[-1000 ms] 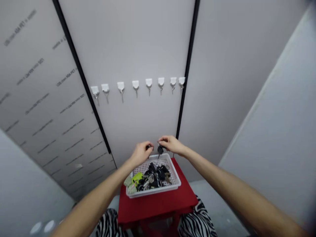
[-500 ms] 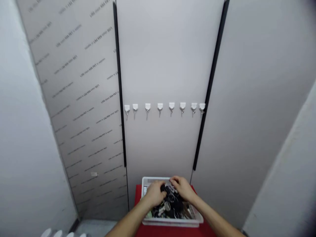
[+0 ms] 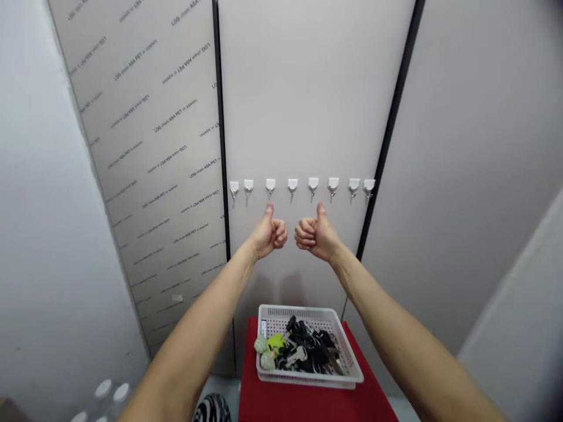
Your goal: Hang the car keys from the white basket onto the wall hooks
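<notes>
Pale grey panels are closing in around this narrow corner, with black strips [image 3: 391,129] running down the joints; a bunch of keys [image 3: 305,351] is lying heaped across the middle of a white plastic basket [image 3: 303,313], and a lime-green key cover [image 3: 275,343] and two small pale-green fobs [image 3: 261,346] are sitting toward its left edge; the basket is resting near the back edge of a red table [image 3: 299,404]; well above it, the left hand [image 3: 269,232] and right hand [image 3: 319,232] are hanging side by side, both closed into fists with thumbs pointing up, gripping nothing that shows; the left thumb is rising just beneath the third of eight white adhesive hooks [image 3: 313,184], while the right thumb is reaching just below the gap between the fifth and sixth; those hooks are running in a level row across the central panel [image 3: 299,105]; a panel with printed protective film [image 3: 145,158] is slanting away on the left; white bottle caps [image 3: 108,390] are showing near the lower left corner, and zebra-striped fabric [image 3: 211,408] is peeking out beside the table's near left corner.
</notes>
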A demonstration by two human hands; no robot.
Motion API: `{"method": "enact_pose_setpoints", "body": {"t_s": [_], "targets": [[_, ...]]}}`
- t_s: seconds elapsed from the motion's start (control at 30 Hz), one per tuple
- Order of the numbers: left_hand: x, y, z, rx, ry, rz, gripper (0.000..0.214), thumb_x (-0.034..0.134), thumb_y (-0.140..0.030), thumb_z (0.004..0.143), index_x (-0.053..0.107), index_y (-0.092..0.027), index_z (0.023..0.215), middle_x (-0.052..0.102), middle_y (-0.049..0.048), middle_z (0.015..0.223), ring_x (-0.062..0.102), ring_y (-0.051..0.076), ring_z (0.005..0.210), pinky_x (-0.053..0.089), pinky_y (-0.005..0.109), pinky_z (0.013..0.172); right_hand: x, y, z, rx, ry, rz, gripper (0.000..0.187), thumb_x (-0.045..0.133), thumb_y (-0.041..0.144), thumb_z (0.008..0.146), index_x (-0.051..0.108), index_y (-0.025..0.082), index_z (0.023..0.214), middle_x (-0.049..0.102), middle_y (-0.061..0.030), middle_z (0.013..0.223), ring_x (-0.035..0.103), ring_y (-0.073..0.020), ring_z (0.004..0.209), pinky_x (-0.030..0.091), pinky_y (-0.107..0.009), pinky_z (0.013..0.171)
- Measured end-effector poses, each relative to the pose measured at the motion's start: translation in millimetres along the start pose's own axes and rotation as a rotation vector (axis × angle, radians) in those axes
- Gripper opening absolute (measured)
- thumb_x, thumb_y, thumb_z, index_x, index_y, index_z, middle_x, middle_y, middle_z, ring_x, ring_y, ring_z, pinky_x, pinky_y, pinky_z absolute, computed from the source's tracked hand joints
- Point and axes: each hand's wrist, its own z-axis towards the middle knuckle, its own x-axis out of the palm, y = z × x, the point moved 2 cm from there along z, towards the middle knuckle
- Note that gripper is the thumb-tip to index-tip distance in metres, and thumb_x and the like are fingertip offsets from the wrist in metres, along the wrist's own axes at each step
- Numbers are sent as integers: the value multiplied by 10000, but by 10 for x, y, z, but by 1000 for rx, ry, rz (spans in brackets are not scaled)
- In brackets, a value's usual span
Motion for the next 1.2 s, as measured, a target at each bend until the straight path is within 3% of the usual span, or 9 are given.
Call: {"method": "enact_pose_setpoints", "body": {"t_s": [0.17,0.57,0.7,0.8,0.9,1.0,1.1,1.2], "targets": [[82,13,22,-17,56,10,579,161,-664,577,274,-148,340,280,-33,268,221,29,245,137,165,305,36,-53,7,20,15,-3,556,76,659,607,187,167,374,163,72,297,140,-23,260,137,-165,295],[-90,257,12,-97,0,40,563,180,-654,580,280,-150,351,278,-40,290,238,28,266,165,168,312,-62,-350,68,69,-44,-122,531,103,663,601,182,182,392,173,77,293,143,-27,266,140,-178,292],[-287,685,-188,-181,-132,236,529,234,-604,617,347,-145,379,366,-23,325,323,45,308,225,175,356,-183,-851,-81,148,-146,-353,518,163,643,612,222,180,387,198,77,300,164,-29,276,151,-185,312],[-526,1170,-471,-252,-272,568,363,420,-452,614,451,-129,450,449,-17,398,395,62,394,274,182,423,-393,-1334,-307,206,-242,-790,435,396,538,592,328,160,387,284,63,330,243,-34,324,183,-186,355],[-699,1588,-749,-322,-318,870,195,494,-318,577,524,-131,531,500,-17,471,426,87,485,302,194,491,-590,-1654,-514,197,-269,-1131,261,467,375,605,470,149,475,439,28,436,362,-65,422,264,-196,434],[-717,1775,-936,-283,-285,1059,157,496,-281,572,569,-154,627,557,11,601,461,125,598,324,221,584,-605,-1781,-639,111,-154,-1280,166,451,280,625,561,160,660,568,-26,673,464,-118,623,329,-233,596],[-631,1768,-1048,-173,-192,1166,220,510,-310,564,576,-178,727,571,45,731,466,175,735,320,254,679,-444,-1848,-714,58,62,-1380,217,468,258,606,571,174,777,579,-45,793,463,-158,763,313,-273,697],[-563,1734,-1125,-182,-106,1236,321,543,-303,529,554,-184,826,553,74,835,454,216,813,318,282,711,-278,-1900,-746,88,184,-1493,280,469,254,591,552,198,852,574,-52,844,442,-198,834,295,-326,713]]}}
